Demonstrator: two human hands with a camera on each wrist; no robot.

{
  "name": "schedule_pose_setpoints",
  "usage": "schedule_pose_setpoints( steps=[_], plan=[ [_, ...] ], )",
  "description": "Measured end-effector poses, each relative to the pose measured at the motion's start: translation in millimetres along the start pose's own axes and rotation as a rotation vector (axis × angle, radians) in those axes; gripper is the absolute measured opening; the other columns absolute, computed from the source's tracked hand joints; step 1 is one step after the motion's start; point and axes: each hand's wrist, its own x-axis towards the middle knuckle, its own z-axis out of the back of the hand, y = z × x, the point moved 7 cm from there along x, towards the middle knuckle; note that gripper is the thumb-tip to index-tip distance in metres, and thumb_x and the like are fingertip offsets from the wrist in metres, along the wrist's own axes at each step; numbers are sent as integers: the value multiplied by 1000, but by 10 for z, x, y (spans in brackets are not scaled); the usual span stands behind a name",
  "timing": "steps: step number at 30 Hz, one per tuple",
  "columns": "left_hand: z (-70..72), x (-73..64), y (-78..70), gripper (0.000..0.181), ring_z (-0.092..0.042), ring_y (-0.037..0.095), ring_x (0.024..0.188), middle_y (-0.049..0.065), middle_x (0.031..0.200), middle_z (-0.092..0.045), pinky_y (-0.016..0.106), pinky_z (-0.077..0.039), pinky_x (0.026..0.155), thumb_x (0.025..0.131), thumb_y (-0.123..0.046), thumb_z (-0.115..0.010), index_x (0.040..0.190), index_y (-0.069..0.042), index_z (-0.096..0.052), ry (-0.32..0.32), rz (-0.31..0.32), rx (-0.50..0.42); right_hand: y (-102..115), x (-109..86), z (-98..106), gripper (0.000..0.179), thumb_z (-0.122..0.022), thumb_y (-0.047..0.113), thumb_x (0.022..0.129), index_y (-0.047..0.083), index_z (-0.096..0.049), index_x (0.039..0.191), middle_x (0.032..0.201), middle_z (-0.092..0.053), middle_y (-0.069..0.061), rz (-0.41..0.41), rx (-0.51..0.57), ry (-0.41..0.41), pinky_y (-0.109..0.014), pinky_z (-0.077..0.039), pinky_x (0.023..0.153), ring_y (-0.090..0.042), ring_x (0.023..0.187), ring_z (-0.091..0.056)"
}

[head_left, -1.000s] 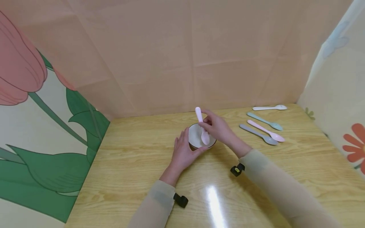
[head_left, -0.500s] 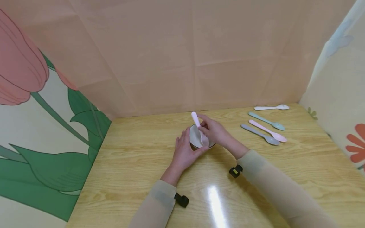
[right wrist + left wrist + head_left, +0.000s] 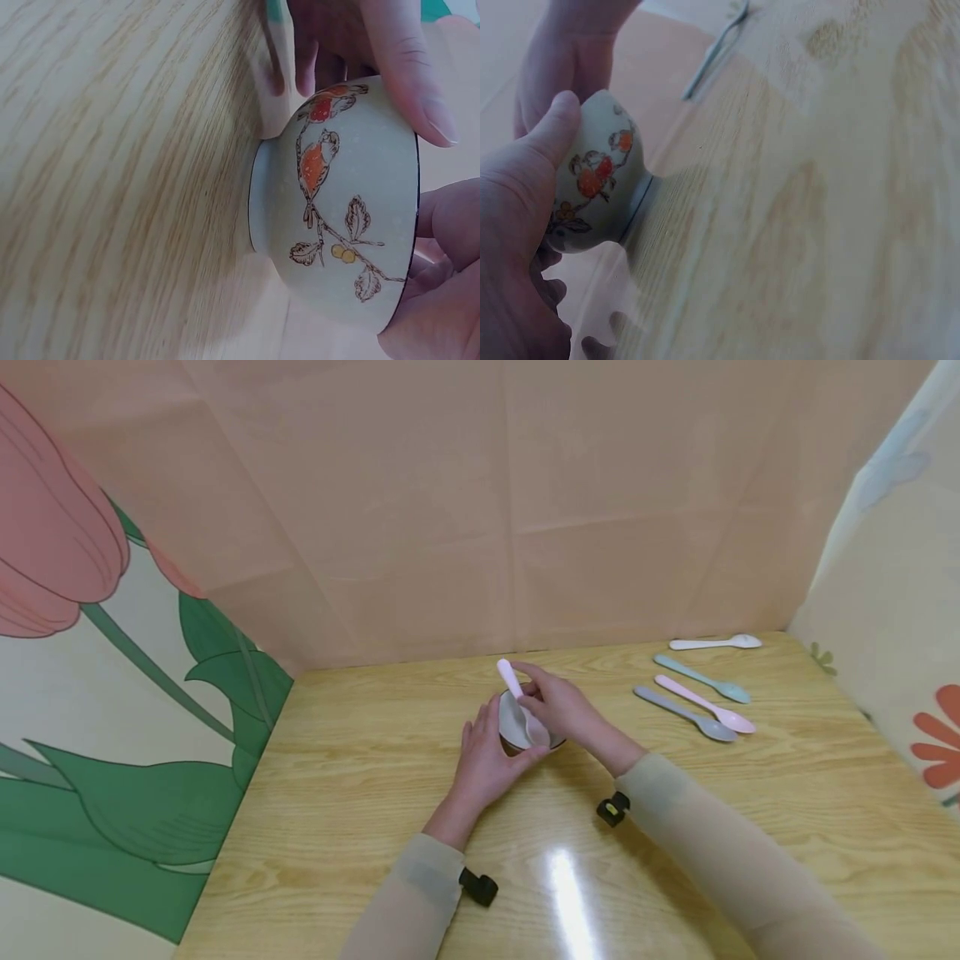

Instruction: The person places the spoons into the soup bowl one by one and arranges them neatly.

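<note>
The person wears long, plain beige sleeves (image 3: 720, 852) with a greyish patch near each cuff. Under each wrist there is a small, black, block-shaped device (image 3: 480, 888); the right one carries a small yellow mark (image 3: 612, 809).

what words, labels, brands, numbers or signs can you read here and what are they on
None can be read in any view.
Bowl: painted branches and leaves, no lettering on the sides shown.
Held pink spoon: no lettering visible.
White spoon: faint marks on its head, too small to make out.
Black device by the right sleeve: a small yellowish patch, too small to read.
</note>
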Motion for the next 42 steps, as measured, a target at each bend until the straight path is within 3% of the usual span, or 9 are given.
schedule_pose_setpoints(
  steps=[12,23,29,42],
  plan=[
    [1,2,-9,117,-24,37,165,12,178,-32,62,-10,133,95,-72,-75,178,-18,-13,-6,-1,3,14,15,-30,58,-69,9,110,7,-50,165,125,-79,-19,2,-73,1,-56,-58,100,-35,116,-75],
    [12,-12,-35,117,-25,38,165,14,178,-31,64,-11,133,96,-72,-75,177,-16,-13,-6,-9,-1,0,16,-37,53,-69,10,110,6,-54,161,125,-78,-20,-3,-111,1,-53,-61,96,-36,113,-75],
    [24,-15,-39,116,-25,37,165,13,178,-32,62,-10,134,95,-71,-76,177,-15,-14,-10,-4,-5,3,-13,-13,53,-70,12,110,4,-54,161,123,-76,-19,-23,-74,-4,-50,-62,90,-34,108,-74],
    [8,-4,-19,118,-24,36,166,13,178,-32,62,-10,134,94,-69,-79,178,-17,-13,-4,19,-7,-49,-153,234,52,-73,18,109,2,-58,157,122,-74,-15,-25,-12,-126,-49,-62,87,-33,104,-74]
  ],
)
